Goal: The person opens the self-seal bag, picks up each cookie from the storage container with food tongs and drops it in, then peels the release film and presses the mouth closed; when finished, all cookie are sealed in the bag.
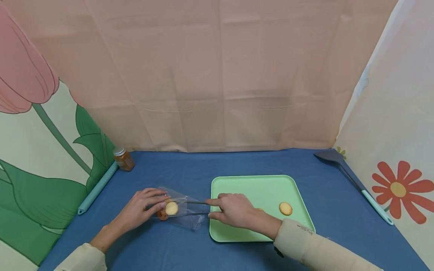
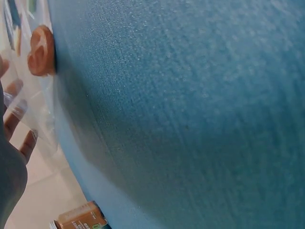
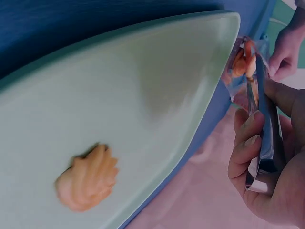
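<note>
My left hand point(image 1: 144, 205) pinches the edge of a clear plastic bag point(image 1: 191, 223) on the blue cloth. A brown, twisted-looking cookie point(image 2: 43, 50) lies inside the bag. My right hand point(image 1: 234, 210) grips metal tongs point(image 3: 269, 138), whose arms reach leftward to the bag. Between the tong tips is a pale round cookie point(image 1: 171, 208), at the bag's mouth or inside it; I cannot tell which. Under my right forearm is a light green tray point(image 1: 251, 183). On it lies a golden cookie point(image 1: 285, 208) with a ridged side; another is mostly hidden behind my right wrist.
A brown jar with a silver lid point(image 1: 124, 159) stands at the back left, beside a teal rod-like thing point(image 1: 98, 188) along the left edge. A dark spatula with a mint handle point(image 1: 376, 207) lies along the right edge. Printed fabric walls enclose the table.
</note>
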Available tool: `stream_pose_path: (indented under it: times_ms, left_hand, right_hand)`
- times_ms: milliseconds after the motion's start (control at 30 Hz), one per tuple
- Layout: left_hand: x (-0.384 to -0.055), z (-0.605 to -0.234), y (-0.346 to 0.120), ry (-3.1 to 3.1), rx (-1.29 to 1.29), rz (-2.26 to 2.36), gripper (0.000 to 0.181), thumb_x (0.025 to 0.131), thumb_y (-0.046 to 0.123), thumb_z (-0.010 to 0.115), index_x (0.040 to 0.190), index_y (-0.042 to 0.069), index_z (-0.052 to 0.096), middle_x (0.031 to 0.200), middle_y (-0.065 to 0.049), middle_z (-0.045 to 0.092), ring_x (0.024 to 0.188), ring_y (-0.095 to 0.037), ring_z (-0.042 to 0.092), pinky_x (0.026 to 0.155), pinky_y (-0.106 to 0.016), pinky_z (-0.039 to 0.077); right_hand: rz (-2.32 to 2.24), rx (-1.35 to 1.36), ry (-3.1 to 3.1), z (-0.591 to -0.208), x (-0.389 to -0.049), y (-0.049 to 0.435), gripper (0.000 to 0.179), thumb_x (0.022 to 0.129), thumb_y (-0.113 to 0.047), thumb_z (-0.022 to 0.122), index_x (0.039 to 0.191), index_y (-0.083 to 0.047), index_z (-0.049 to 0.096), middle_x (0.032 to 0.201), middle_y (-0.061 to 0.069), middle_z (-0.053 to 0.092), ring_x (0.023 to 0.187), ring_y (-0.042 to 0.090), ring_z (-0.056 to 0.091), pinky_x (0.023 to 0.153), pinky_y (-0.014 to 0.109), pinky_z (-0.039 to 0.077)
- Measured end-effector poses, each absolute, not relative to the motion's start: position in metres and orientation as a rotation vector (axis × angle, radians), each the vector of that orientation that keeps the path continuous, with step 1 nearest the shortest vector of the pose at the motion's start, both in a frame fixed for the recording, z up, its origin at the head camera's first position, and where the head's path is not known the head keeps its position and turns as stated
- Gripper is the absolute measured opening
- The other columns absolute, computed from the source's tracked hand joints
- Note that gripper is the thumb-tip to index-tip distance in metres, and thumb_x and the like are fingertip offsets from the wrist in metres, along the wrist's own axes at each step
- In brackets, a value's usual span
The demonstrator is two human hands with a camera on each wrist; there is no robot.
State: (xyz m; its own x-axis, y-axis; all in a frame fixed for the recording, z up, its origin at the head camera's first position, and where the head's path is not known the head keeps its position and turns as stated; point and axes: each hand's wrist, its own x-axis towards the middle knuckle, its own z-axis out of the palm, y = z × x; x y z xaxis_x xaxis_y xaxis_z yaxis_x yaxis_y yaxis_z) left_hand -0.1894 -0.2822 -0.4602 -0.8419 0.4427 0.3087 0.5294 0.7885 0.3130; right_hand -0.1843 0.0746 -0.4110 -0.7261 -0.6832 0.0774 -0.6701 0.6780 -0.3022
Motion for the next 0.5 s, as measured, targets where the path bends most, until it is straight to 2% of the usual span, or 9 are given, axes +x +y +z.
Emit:
stream_pose_path:
  times_ms: [500]
  left_hand:
    - [-0.189, -0.461, -0.283, -2.74, -0.764, -0.551, 0.029, 0.098, 0.033, 0.065, 0.127, 0.03, 0.071, 0.132, 0.002, 0.066, 0.124, -0.024, 0.057, 0.097, -0.063, 0.04]
  right_hand:
    - [-0.385, -1.15, 2.857, -0.414, -0.19, 0.05, 0.041, 0.097, -0.043, 0.065, 0.137, -0.033, 0.063, 0.099, -0.002, 0.071, 0.053, 0.001, 0.044, 0.038, 0.023, 0.029]
